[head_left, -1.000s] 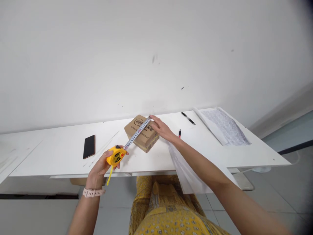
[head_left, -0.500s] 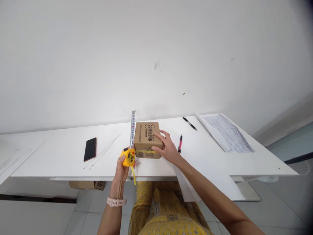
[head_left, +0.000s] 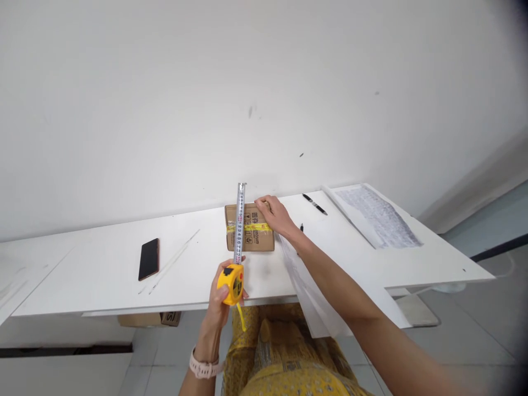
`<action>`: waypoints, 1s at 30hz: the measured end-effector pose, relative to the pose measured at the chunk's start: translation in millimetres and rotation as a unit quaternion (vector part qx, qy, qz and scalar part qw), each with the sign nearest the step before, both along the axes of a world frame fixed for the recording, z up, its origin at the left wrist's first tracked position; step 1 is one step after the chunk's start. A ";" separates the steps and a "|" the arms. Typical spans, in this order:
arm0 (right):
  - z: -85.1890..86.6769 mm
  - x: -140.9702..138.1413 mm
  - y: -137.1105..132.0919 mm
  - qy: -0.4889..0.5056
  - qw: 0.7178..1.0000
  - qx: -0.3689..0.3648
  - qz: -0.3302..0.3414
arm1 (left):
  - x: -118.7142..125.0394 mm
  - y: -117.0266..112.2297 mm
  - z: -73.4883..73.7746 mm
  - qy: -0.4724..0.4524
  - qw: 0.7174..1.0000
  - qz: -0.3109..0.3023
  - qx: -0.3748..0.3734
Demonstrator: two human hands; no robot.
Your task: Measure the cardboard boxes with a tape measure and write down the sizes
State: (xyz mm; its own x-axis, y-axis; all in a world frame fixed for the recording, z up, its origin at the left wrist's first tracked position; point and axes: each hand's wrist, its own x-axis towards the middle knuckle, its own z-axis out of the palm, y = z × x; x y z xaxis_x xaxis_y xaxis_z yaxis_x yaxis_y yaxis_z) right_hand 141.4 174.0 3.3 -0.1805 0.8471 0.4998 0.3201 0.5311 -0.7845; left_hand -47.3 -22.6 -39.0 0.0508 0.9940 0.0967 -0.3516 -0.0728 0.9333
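My left hand is wrapped round a yellow tape measure near the table's front edge. Its metal blade extends away from me, passing in front of or over the left part of a small brown cardboard box. Whether blade and box touch, I cannot tell. The box shows a face with printed symbols and a strip of yellow tape across it. My right hand grips the box at its upper right edge, thumb and fingers bent over it.
On the white table lie a dark phone at left and a black pen at right. A sheet with dense writing lies farther right. White paper hangs over the front edge. Behind stands a white wall.
The box has been tipped so a different face shows. My right hand has shifted to its upper edge. The tape measure has moved right and nearer me, its blade now across the box.
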 end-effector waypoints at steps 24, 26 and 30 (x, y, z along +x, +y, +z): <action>-3.1 -1.9 36.4 -0.009 0.996 0.066 0.066 | 29.7 -3.3 -47.5 -0.058 0.995 -0.006 -0.082; -1.7 -2.0 36.5 -0.013 0.997 0.053 0.057 | 29.0 -1.0 -50.8 -0.055 0.995 -0.008 -0.078; 0.8 -1.8 36.3 -0.018 0.998 0.042 0.048 | 26.4 0.7 -54.7 -0.054 0.996 -0.019 -0.074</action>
